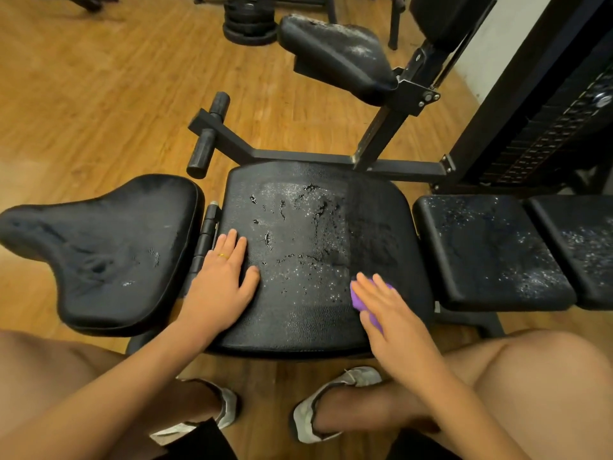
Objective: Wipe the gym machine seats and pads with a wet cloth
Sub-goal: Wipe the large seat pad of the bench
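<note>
A black padded seat (315, 234) fills the middle of the head view, speckled with water drops and worn patches; its right strip looks darker and smeared. My left hand (225, 277) lies flat and open on the seat's left edge, a ring on one finger. My right hand (394, 313) presses a purple cloth (360, 298) onto the seat's right front part; most of the cloth is hidden under the palm. A curved black pad (99, 247) sits to the left, and two rectangular pads (491, 250) (577, 240), dotted with droplets, lie to the right.
A higher dusty black pad (335, 51) stands on a steel post behind the seat. The weight stack frame (544, 104) rises at the right. A foot bar with roller grips (207, 134) juts left. Weight plates (248, 23) rest on the wooden floor. My knees and shoes are below.
</note>
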Tool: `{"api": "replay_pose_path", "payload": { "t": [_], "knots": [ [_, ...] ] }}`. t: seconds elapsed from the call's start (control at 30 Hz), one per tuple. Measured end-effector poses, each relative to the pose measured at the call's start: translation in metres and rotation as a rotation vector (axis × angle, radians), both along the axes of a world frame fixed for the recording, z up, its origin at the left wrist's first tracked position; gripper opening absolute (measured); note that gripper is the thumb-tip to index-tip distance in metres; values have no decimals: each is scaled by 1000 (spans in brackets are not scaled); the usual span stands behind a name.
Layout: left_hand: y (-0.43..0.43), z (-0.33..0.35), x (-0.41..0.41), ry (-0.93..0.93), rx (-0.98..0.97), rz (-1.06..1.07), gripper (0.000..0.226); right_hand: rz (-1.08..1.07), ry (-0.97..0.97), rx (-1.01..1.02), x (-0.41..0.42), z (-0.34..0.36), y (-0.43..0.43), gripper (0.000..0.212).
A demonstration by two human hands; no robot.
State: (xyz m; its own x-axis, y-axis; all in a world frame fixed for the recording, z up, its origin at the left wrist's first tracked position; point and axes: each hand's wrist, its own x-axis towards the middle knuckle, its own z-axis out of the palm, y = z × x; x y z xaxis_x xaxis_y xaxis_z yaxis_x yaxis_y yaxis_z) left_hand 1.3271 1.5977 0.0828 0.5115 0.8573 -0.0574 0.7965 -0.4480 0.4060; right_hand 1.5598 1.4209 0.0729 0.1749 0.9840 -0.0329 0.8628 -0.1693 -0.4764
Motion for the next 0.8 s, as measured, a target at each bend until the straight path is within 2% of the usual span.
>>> {"api": "replay_pose_path", "payload": {
  "t": [0.13,0.27,0.4,0.5,0.6,0.7,0.8],
  "knots": [
    [1,-4,0,-11,20,6,61,95,31,21,-7,-1,-36,50],
    [0,-6,-1,-6,2,-5,72,52,23,60,-17,-10,-38,50],
    [4,-4,2,-11,-2,3,72,6,4,64,-1,-7,13,50],
    [4,-3,3,-12,-3,13,61,-37,-46,-6,26,-1,75,48],
    [-1,-2,4,-23,-6,24,61,-84,-51,-47,39,1,108,47],
    [-2,-1,3,-19,-11,16,67,-61,-39,-26,30,0,85,49],
    [-1,-1,2,-18,-6,5,75,25,-5,6,8,0,23,51]
  ]
}}
